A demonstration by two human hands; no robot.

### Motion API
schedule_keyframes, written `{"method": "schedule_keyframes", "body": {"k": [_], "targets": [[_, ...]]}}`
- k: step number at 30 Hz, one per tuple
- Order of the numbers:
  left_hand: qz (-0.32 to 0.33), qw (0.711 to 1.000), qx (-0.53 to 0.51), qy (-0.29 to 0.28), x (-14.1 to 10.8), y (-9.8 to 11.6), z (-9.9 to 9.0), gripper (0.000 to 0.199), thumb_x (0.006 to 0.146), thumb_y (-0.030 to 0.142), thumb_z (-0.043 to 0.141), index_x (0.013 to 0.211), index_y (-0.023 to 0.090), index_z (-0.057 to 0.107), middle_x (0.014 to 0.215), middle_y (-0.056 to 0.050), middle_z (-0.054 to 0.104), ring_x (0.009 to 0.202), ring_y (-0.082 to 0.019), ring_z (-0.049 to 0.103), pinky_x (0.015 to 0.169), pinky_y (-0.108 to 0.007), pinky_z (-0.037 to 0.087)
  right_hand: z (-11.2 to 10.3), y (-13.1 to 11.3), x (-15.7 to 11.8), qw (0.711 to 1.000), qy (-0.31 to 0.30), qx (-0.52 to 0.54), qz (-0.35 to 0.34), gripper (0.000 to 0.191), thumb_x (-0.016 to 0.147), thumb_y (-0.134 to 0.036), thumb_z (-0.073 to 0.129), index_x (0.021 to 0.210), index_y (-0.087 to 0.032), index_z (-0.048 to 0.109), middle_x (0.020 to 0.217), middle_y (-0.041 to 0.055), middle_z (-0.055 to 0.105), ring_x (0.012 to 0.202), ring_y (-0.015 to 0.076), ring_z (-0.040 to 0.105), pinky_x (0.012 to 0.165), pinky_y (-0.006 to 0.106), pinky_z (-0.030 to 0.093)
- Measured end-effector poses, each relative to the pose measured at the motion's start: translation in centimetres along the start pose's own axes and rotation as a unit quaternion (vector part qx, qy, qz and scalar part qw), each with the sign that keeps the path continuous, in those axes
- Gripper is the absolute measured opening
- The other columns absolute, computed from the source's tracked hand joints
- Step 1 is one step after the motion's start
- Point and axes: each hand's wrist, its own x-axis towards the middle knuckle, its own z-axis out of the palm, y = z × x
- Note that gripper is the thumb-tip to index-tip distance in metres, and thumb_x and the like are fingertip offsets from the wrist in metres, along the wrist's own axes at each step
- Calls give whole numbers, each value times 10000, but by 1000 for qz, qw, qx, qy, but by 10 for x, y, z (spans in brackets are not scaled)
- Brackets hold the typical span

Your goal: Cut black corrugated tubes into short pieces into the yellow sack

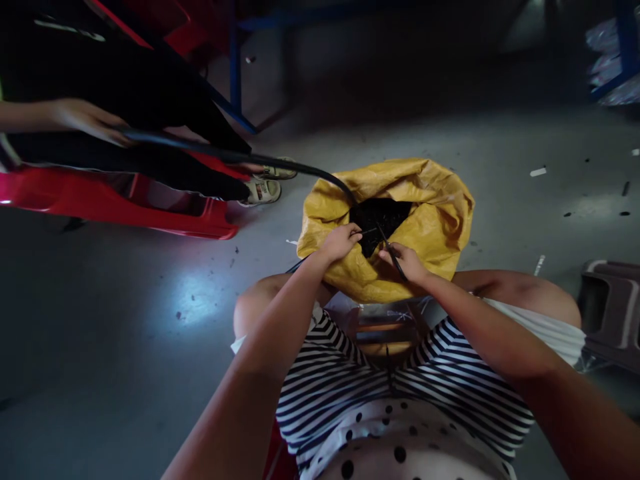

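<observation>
A yellow woven sack (pixel 445 200) stands with its rim rolled outward. Black material (pixel 385 212) fills its mouth, too dark to make out piece by piece. At the left side of the opening, my left hand (pixel 341 243) is closed, pinching a thin black strip (pixel 369 231). My right hand (pixel 407 263) is closed around a slim dark tool (pixel 397 262) at the near rim; its tip points into the sack, close to the strip. From the far left rim a long black hose-like strip (pixel 300 167) runs out of the sack to a co-worker's hand (pixel 95 122).
The co-worker's legs in dark trousers (pixel 200 175) and shoes (pixel 264 190) are at left, beside a red plastic stool (pixel 185 217). Behind stands a blue metal frame (pixel 235 67). A grey-brown stool (pixel 613 303) is at right. Small scraps (pixel 539 172) lie on the grey floor.
</observation>
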Motion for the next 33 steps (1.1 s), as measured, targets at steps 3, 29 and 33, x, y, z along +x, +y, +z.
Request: {"method": "schedule_keyframes", "body": {"k": [3,29,33], "targets": [[-8,999,-8,30,2,1,-1,252,959,258,579,1166,218,718,1181,-74,765,1094,-234,690,1012,-345,512,2,3,-1,999,-38,-23,25,544,938,-712,530,1107,-209,650,944,74,719,852,240,660,767,316,471],[8,997,-54,-62,-1,10,3,294,940,256,574,1165,162,738,860,-49,752,806,-187,694,820,-288,528,5,7,4,997,-26,-70,-1,531,949,-695,507,949,-195,683,786,73,694,721,227,635,677,298,438],[10,997,-52,-58,0,7,2,246,934,256,598,1120,173,736,848,-39,750,844,-185,698,816,-278,532,5,6,3,997,-21,-68,-13,557,944,-713,492,909,-188,677,759,74,681,692,216,611,654,293,415]]}}
